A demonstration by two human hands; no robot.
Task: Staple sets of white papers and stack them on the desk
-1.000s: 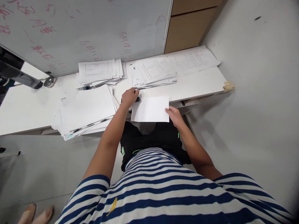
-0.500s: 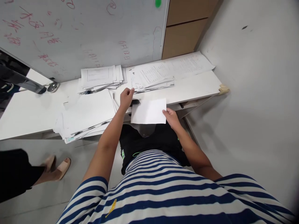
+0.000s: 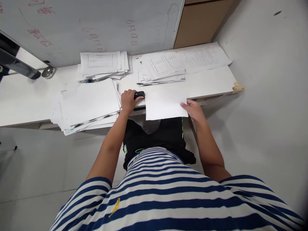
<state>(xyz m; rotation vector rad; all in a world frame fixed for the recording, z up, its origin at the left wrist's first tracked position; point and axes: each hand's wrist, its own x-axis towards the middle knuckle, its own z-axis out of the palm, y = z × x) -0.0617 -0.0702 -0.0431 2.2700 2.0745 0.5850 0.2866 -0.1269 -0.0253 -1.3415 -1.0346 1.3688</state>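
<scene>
My left hand (image 3: 128,100) is closed around the back end of a black stapler (image 3: 139,94) at the desk's front edge; the fingers hide part of it. Between thumb and fingers, my right hand (image 3: 193,110) pinches the right edge of a white paper (image 3: 166,106). That paper lies partly over the desk edge and juts out toward my body. Its left edge is close to the stapler's front end; whether they touch I cannot tell.
Left of my left hand lies a large stack of papers (image 3: 90,101). Behind it are a second paper stack (image 3: 103,64) and printed sheets (image 3: 163,65). A computer mouse (image 3: 48,72) sits farther left. The whiteboard (image 3: 108,29) stands behind the white desk (image 3: 211,80), with a wall at right.
My left hand, earlier above the stapler with fingers raised, has come down onto it. The paper in my right hand has shifted right. Another person's feet have left the view at left.
</scene>
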